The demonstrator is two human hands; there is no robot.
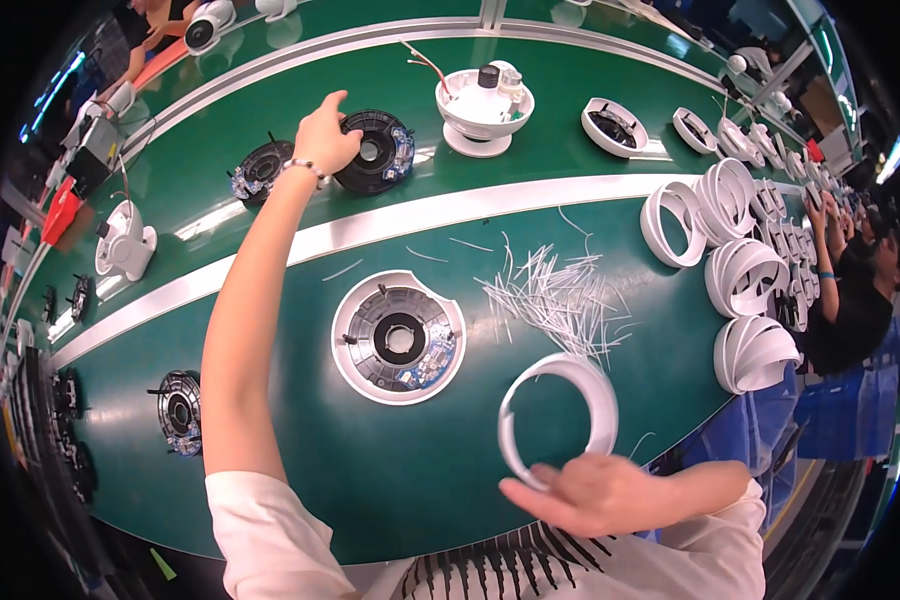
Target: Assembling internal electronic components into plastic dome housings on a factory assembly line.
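My left arm reaches to the far green strip, where my left hand (328, 135) is at the left edge of a black round housing (372, 172) with a blue circuit board. One finger stretches away from it; whether the others grip the rim is hidden. A similar black housing (260, 172) lies beside my wrist. Near the front edge, my right hand (598, 494) holds a white ring (602, 405) by its near rim, tilted up. Between my arms, a white round cover (348, 375) lies on the mat with a black housing and circuit board inside.
Loose white strips (560, 305) are heaped right of centre. Stacked white rings (755, 355) line the right edge. A white dome camera body (485, 105) with wires stands at the far side. Another black housing (180, 412) lies left of my forearm. A person (860, 300) works at far right.
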